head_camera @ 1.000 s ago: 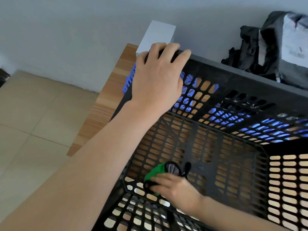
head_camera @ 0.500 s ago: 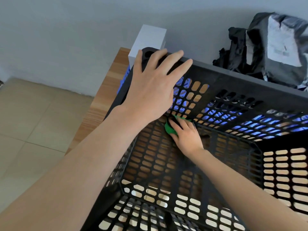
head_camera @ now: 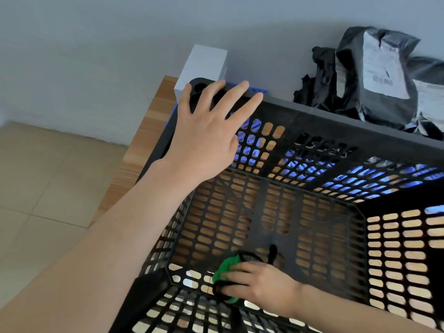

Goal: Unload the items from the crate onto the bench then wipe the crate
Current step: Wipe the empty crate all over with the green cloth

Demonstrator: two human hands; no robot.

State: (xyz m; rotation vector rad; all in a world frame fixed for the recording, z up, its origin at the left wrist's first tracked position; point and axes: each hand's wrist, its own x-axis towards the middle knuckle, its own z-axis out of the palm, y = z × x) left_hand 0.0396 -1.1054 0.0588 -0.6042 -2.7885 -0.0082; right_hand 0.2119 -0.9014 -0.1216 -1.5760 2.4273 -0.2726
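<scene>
The wooden table (head_camera: 153,131) stands by the grey wall (head_camera: 96,56), and the big black crate (head_camera: 336,131) sits on it with its open side up toward me. Its long side seems to run along the wall, from left to right. Inside the crate are only my right hand (head_camera: 262,282) and the green and black cloth (head_camera: 225,267).

My left hand (head_camera: 206,135) lies flat on the far left corner of the rim, same as half a second ago. Its fingers (head_camera: 247,103) are straight and spread apart. My right hand has moved. It was up at the far left corner of the bottom, and now it is down at the near edge. Its fingers are curled on the cloth and press it on the crate's bottom.

Behind the crate lie grey bags (head_camera: 374,75), a white box (head_camera: 204,63) and a blue thing (head_camera: 258,89) that shows through the holes.
</scene>
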